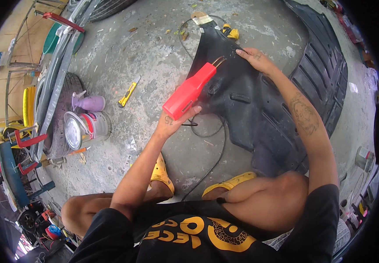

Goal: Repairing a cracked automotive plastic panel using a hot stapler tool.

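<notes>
On a stained concrete floor (154,65), the left hand (174,125) grips a red tool (189,90) with its prongs aimed at a black plastic panel (250,101) at frame centre, which the flat, open right hand (256,59) pins steady.

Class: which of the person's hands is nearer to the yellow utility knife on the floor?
Left. The left hand grips the red tool just right of the yellow utility knife; the right hand lies farther right.

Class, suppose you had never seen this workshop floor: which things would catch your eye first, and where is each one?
First the bright red plastic handheld tool with two metal prongs, gripped at mid-frame by the left hand. Its prongs point at the large black moulded plastic panel lying on the grey concrete floor, where the right hand presses down. Further left lies a yellow utility knife.
</notes>
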### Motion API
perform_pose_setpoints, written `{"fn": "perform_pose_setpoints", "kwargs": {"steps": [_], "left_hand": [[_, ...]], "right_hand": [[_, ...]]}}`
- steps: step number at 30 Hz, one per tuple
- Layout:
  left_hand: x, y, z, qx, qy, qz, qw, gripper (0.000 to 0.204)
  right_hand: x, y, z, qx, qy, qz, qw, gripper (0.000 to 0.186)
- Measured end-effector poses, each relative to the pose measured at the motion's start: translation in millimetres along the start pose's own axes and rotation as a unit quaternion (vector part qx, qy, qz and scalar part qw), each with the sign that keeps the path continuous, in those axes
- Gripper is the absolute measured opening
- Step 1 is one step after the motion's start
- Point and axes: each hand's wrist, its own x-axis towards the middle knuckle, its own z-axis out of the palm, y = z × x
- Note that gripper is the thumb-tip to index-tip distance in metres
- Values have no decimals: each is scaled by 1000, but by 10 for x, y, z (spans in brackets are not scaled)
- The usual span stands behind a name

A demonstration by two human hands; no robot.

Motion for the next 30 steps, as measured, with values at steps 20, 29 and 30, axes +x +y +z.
{"fn": "perform_pose_setpoints", "kwargs": {"steps": [20,29,30], "left_hand": [[-922,-403,371,33,99,-52,993,30],[-745,-444,338,27,101,-113,988,35],[-738,-456,354,26,100,-112,988,35]], "right_hand": [[47,-44,1100,4,-98,29,995,54],[123,67,1127,-24,-109,57,992,59],[140,97,1107,-20,-122,59,991,59]]}}
